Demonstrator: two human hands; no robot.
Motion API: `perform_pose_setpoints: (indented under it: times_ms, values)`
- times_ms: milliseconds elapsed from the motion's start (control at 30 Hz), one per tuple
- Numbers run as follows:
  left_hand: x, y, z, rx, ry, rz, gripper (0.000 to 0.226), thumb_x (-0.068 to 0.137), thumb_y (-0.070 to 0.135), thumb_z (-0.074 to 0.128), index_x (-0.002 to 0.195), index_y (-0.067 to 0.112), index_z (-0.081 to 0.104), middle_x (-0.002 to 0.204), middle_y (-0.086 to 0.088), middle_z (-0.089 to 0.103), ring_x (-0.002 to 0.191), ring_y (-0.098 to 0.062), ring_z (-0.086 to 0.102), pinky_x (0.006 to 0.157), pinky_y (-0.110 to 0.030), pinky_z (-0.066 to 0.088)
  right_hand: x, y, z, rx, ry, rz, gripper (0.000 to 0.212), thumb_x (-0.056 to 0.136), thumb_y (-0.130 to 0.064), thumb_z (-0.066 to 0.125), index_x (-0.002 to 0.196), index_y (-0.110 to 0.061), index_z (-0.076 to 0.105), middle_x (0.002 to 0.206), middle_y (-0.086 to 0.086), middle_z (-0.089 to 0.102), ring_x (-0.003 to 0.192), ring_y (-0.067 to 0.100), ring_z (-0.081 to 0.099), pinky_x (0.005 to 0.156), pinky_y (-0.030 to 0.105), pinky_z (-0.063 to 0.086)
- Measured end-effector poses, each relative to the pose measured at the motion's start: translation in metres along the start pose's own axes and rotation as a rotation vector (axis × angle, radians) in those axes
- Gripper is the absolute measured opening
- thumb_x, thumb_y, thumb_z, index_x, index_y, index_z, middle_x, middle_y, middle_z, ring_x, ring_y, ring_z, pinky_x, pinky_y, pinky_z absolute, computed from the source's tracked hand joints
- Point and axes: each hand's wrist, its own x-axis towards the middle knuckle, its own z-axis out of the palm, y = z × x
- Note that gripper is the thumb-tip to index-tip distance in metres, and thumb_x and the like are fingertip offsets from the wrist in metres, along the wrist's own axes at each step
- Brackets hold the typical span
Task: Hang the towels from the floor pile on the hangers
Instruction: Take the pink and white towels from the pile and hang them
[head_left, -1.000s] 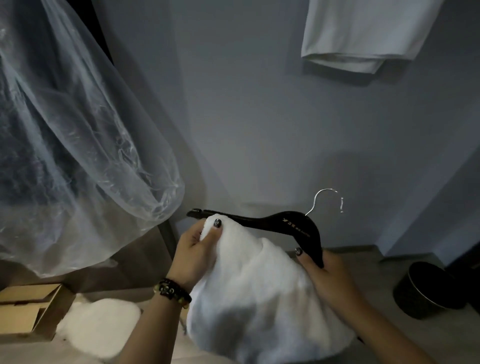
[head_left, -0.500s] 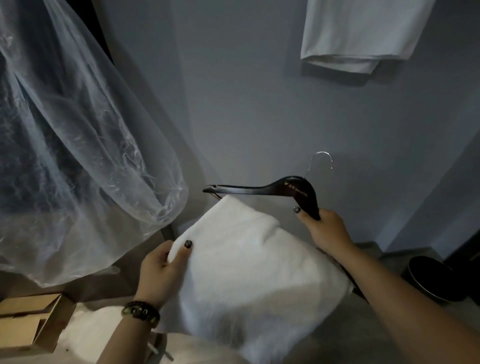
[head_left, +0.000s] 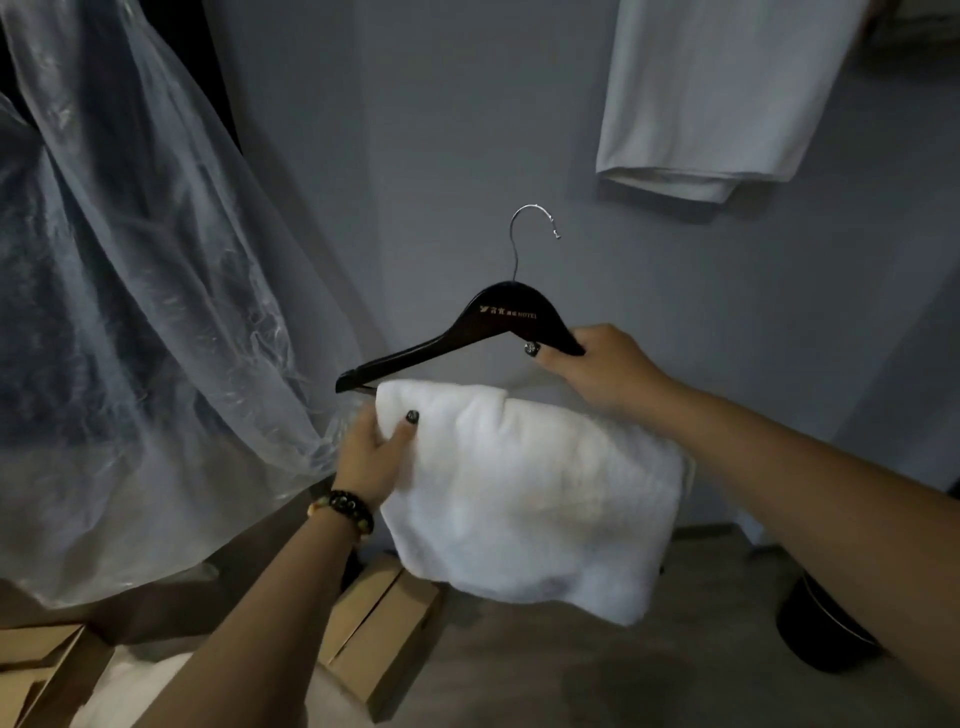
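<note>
Fingers (head_left: 553, 358) of the right hand (head_left: 597, 369) are curling around one arm of the black wooden hanger (head_left: 457, 340) with a silver hook. The left hand (head_left: 371, 460) is pinching the upper corner of the folded white fluffy towel (head_left: 530, 499), which is draping over the hanger's lower bar, above the floor (head_left: 571, 675).

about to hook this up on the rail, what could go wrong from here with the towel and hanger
1. The folded white towel hangs on the black wooden hanger, which tilts down to the left; if the left hand lets go, the towel may slide off.
2. The right hand holds only one hanger arm, so it could swing and its hook could miss.
</note>
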Motion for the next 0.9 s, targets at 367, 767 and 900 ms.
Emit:
perform_pose_setpoints:
  times_ms: [367, 767, 900]
  values:
    - [0.049, 0.07, -0.02, 0.134, 0.097, 0.311, 0.022, 0.097, 0.023, 0.055, 0.117, 0.016, 0.061, 0.105, 0.005, 0.061, 0.091, -0.012, 0.054, 0.077, -0.021, 0.038, 0.035, 0.01, -0.038, 0.078, 0.296, 0.011, 0.055, 0.084, -0.05, 0.063, 0.05, -0.019, 0.032, 0.047, -0.005, 0.035, 0.046, 0.014, 0.035, 0.052, 0.027, 0.027]
    - [0.053, 0.079, -0.068, 0.088, 0.097, 0.371, 0.021, 0.084, 0.046, 0.054, 0.093, 0.028, 0.061, 0.092, -0.002, 0.065, 0.081, -0.015, 0.058, 0.077, -0.036, 0.049, 0.062, -0.021, -0.039, 0.043, 0.294, 0.101, 0.046, 0.083, -0.052, 0.054, 0.054, -0.018, 0.043, 0.056, -0.002, 0.048, 0.052, 0.02, 0.046, 0.051, 0.027, 0.033]
    - [0.053, 0.094, -0.071, 0.056, 0.115, 0.409, 0.019, 0.093, 0.035, 0.058, 0.095, 0.017, 0.062, 0.089, -0.004, 0.063, 0.074, -0.012, 0.056, 0.073, -0.033, 0.049, 0.071, -0.04, -0.043, 0.015, 0.283, 0.085, 0.046, 0.083, -0.052, 0.052, 0.053, -0.02, 0.039, 0.056, -0.002, 0.045, 0.052, 0.02, 0.045, 0.051, 0.027, 0.032]
